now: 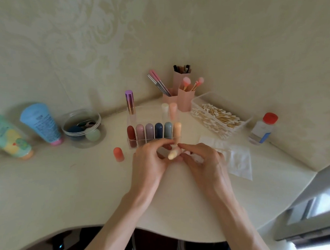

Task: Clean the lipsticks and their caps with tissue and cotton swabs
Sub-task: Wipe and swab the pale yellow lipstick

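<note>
Head view: pale peach lipstick, blurred, between both hands.

The walls are pale cream with a soft leaf pattern and meet in a corner at twelve o'clock. The cream surface has a curved front edge. A grey frame with bright light sits at four o'clock.

Two bare forearms come into view from about six o'clock, uncovered all the way to the frame edge, with no sleeves showing. The left hand and right hand wear no gloves, rings, watch or bracelets. Fingers are slender, and tendons stand out faintly across both hands.
</note>
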A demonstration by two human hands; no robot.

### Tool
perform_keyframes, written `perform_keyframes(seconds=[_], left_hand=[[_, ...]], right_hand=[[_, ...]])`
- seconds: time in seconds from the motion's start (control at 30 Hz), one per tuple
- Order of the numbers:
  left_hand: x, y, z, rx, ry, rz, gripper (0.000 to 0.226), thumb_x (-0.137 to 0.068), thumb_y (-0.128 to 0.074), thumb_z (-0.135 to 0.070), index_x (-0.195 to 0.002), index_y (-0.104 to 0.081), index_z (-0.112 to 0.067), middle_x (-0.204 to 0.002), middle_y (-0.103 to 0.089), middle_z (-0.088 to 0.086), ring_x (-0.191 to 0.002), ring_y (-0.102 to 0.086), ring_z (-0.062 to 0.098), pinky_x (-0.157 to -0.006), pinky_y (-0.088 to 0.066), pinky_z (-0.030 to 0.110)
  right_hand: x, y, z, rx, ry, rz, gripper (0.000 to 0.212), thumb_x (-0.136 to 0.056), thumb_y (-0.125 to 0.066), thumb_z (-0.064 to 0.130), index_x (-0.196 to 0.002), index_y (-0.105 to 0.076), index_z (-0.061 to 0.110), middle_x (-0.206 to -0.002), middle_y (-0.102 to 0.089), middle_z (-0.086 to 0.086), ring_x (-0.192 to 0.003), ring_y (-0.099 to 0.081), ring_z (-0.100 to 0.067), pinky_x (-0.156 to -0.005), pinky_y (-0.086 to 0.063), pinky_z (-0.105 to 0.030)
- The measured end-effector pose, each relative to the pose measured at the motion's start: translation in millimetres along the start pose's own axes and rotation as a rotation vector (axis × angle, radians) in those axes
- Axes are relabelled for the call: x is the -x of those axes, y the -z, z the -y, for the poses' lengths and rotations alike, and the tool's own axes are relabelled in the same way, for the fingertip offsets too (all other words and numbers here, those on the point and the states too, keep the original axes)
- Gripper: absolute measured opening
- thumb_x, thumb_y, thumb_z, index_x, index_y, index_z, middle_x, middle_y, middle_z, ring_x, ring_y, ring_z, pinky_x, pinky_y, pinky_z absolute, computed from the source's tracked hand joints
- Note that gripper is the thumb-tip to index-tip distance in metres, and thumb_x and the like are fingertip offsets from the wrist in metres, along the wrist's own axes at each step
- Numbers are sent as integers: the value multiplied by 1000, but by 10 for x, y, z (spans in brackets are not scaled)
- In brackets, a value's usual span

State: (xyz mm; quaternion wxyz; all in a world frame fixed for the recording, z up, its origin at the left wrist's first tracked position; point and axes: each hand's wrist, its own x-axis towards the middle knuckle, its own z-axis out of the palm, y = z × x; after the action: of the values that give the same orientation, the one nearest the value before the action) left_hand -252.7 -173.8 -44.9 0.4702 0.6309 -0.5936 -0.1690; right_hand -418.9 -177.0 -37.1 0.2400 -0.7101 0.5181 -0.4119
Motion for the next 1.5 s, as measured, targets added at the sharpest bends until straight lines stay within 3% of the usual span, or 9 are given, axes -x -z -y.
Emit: perform_keyframes(seconds=[0.1,0.23,0.33,0.4,0.6,0.83,1.03,1.3,1.5], left_hand=[[-7,7,3,89,32,25,32,-73,-91,-38,-103,-80,-41,-94,-76,-26,-89,-70,-1,-81,-54,24],[-24,12,-1,167,84,85,22,-70,-95,-30,-84,-80,-38,-75,-74,-24,-65,-64,3,-71,-53,33],[-44,28,8,194,99,97,21,-71,-94,-29,-81,-80,-40,-82,-76,-23,-78,-69,0,-80,-54,33],[-63,34,12,169,92,100,17,-74,-92,-31,-82,-80,-40,-88,-76,-22,-88,-70,2,-84,-53,29],[-55,-19,-19,-12,85,71,21,-72,-92,-32,-88,-79,-34,-84,-75,-26,-87,-68,-6,-74,-41,5],[-60,-33,-56,-93,126,90,18,-75,-90,-38,-88,-78,-36,-86,-73,-25,-82,-65,0,-68,-40,7],[-37,-74,-101,-162,155,90,18,-77,-87,-43,-89,-77,-35,-71,-65,-17,-72,-62,9,-62,-43,26],[-35,-49,-117,-182,148,107,19,-77,-85,-47,-89,-77,-35,-72,-66,-16,-73,-64,8,-65,-46,26],[-5,2,-117,-158,140,111,34,-77,-87,-45,-106,-78,-31,-76,-68,-16,-71,-62,4,-67,-46,21]], right_hand=[[-26,-29,-31,31,12,18,28,-97,-73,33,-112,-70,58,-88,-69,10,-87,-62,-8,-80,-51,-34],[-32,-50,-62,57,24,49,25,-99,-72,29,-110,-74,51,-89,-68,8,-87,-60,-11,-80,-49,-34],[-28,-57,-79,73,15,73,22,-99,-72,28,-112,-77,45,-91,-68,9,-89,-60,-11,-81,-47,-31],[-32,-46,-90,81,-15,60,21,-99,-72,29,-116,-78,40,-95,-71,10,-92,-61,-10,-82,-46,-25],[-56,28,-145,61,-160,-120,26,-95,-77,21,-120,-78,28,-105,-71,11,-96,-50,9,-82,-32,6],[-52,28,-137,80,-172,-127,21,-94,-77,20,-113,-80,26,-102,-73,11,-98,-58,-3,-81,-34,2],[-49,26,-119,83,-176,-123,19,-93,-77,20,-111,-80,27,-96,-70,14,-92,-57,-1,-78,-35,1],[-43,22,-113,91,-159,-135,18,-92,-78,19,-109,-80,26,-95,-71,13,-90,-55,2,-79,-35,3],[-35,28,-102,84,-174,-142,18,-93,-77,19,-110,-80,26,-102,-75,10,-92,-57,0,-78,-37,0]])
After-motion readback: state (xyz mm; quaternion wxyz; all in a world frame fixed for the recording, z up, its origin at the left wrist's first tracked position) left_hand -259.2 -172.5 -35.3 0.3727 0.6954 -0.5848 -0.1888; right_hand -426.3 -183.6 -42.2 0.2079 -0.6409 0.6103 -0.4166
